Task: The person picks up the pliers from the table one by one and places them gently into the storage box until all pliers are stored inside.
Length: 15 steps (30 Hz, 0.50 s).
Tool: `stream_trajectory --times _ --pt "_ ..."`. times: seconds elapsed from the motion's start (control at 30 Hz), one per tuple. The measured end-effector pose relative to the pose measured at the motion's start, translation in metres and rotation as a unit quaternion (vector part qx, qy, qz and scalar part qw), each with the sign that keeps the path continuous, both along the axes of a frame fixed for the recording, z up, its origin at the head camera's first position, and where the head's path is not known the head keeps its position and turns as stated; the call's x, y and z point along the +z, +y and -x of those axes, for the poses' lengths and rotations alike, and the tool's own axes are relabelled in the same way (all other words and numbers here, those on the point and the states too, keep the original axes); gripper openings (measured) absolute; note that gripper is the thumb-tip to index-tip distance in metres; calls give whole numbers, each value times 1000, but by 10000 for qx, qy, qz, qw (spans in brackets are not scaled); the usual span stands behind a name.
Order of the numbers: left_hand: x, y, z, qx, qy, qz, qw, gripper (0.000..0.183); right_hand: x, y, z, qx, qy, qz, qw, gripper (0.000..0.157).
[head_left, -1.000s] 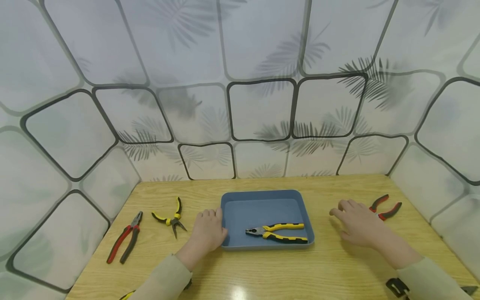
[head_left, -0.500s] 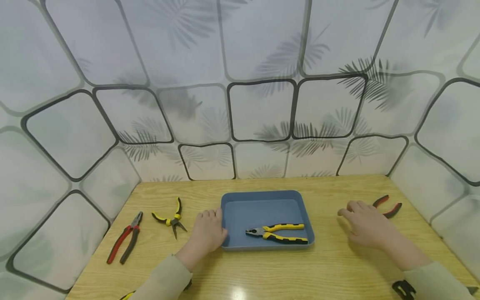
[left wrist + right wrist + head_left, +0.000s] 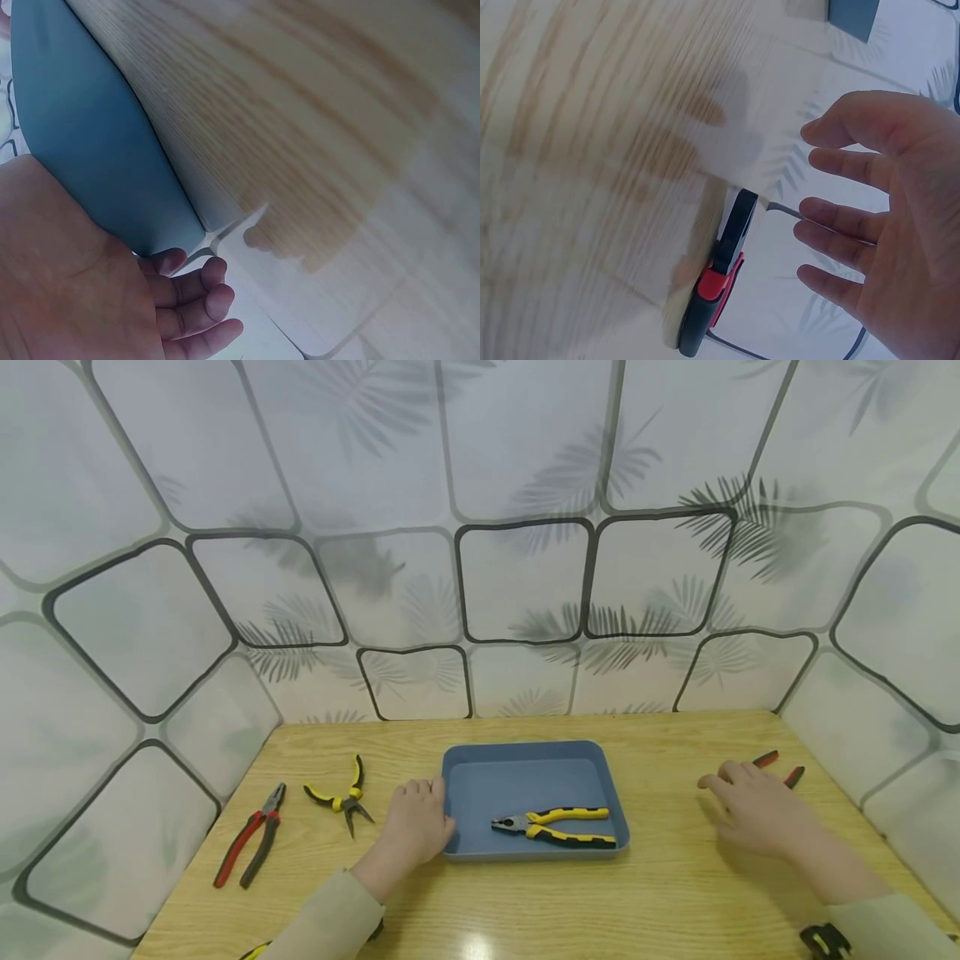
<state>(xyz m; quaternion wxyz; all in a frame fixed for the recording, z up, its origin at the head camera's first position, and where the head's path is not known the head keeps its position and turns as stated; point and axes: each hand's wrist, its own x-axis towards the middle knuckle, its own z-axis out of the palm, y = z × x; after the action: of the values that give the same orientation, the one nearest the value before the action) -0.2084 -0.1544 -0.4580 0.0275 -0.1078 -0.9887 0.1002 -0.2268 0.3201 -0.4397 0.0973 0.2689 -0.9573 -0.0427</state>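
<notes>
The red-handled pliers (image 3: pixel 714 285) lay on the right side of the wooden tabletop (image 3: pixel 525 902), handles splayed and pointing away from the person. The right hand (image 3: pixel 761 806) was above them, fingers parted and loosely bent, holding nothing; the right wrist view showed a gap between fingers and tool. From the head, the hand covered the front part of the pliers, so judging contact by that view alone could cause a misplaced grasp. Pinching only one handle would likely let the other swing and twist the tool; a low, forward approach could push it toward the wall. To the left stood the blue tray (image 3: pixel 487 785), with yellow-handled pliers (image 3: pixel 538 832) lying in its near right part. The left hand (image 3: pixel 418 818) rested at the tray's left side, fingers relaxed and not wrapped round it; uneven sideways pressure there could slide or turn the tray. Farther left lay small long-nose pliers (image 3: pixel 350 802) and, beyond them, long red-and-dark pliers (image 3: pixel 262 817), both well apart from the right hand.
</notes>
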Motion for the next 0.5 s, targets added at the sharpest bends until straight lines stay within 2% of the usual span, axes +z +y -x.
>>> stream_trajectory --times 0.23,0.5 --pt "2 0 -1 -20 6 2 10000 36 1 9 0 -131 -146 45 9998 44" --pt "1 0 0 27 -74 28 10000 40 -5 21 3 -80 45 136 9999 44"
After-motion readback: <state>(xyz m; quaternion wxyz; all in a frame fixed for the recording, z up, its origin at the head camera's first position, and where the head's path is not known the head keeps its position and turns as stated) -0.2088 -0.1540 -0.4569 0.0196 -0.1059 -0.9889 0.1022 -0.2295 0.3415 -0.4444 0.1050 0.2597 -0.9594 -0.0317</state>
